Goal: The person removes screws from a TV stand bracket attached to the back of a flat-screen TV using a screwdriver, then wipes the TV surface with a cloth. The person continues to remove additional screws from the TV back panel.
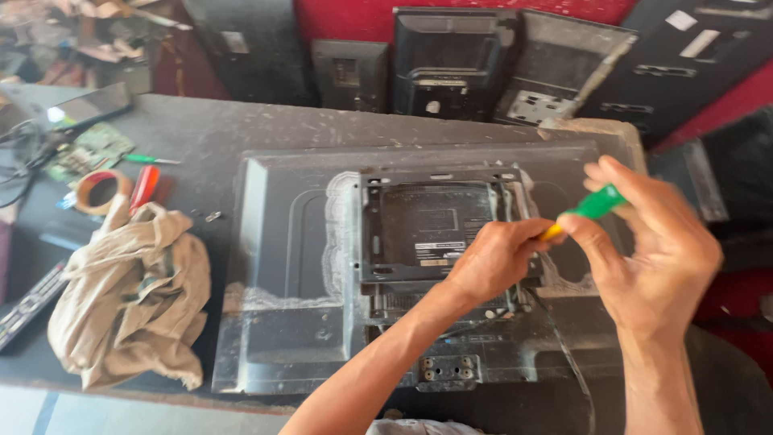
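Over dusty black plastic television back (290,266), left hand (495,258) and right hand (660,258) both gripping green-and-yellow-handled screwdriver (592,208), likely to slip off screw if tilted.

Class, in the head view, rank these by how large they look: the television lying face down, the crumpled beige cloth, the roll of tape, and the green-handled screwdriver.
1. Television, largest by far.
2. Beige cloth.
3. and 4. Roll of tape and green-handled screwdriver look alike; the screwdriver is partly hidden in both hands and nearer the camera, so no ranking.
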